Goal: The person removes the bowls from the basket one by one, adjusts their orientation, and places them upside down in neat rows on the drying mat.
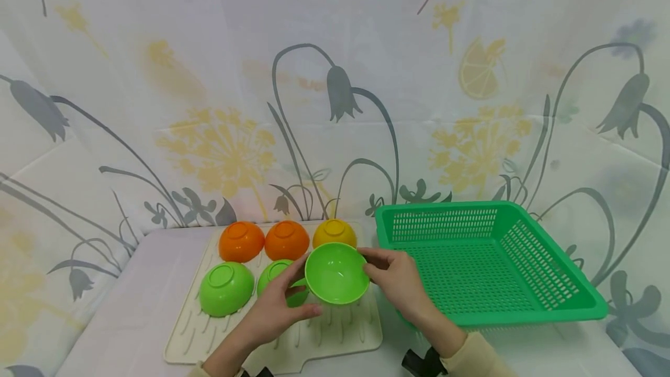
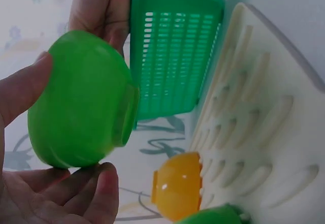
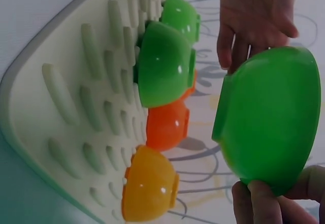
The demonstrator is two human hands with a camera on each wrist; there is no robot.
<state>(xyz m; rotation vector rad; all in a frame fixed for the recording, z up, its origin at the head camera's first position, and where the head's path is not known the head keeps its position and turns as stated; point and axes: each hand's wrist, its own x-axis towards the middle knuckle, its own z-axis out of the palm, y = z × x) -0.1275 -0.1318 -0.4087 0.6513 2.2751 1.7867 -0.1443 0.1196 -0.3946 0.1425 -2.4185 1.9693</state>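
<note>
A light green bowl (image 1: 337,273) is held up over the front of the drying mat, its hollow side toward the head camera. My right hand (image 1: 400,284) pinches its right rim, thumb at the inner edge and fingers behind. On the other side, my left hand (image 1: 274,307) has its fingers reaching up along the bowl's left side, while the thumb stands apart below the rim. The left wrist view shows the bowl's outer wall and foot ring (image 2: 127,116) between the spread thumb and fingers. Behind the left hand, another green bowl (image 1: 273,272) is partly hidden.
On the cream drying mat (image 1: 188,336) several bowls lie upside down: two orange bowls (image 1: 241,242) and a yellow bowl (image 1: 335,231) at the back, a green bowl (image 1: 226,290) at the left. A green plastic basket (image 1: 549,322) stands to the right. Patterned cloth hangs behind.
</note>
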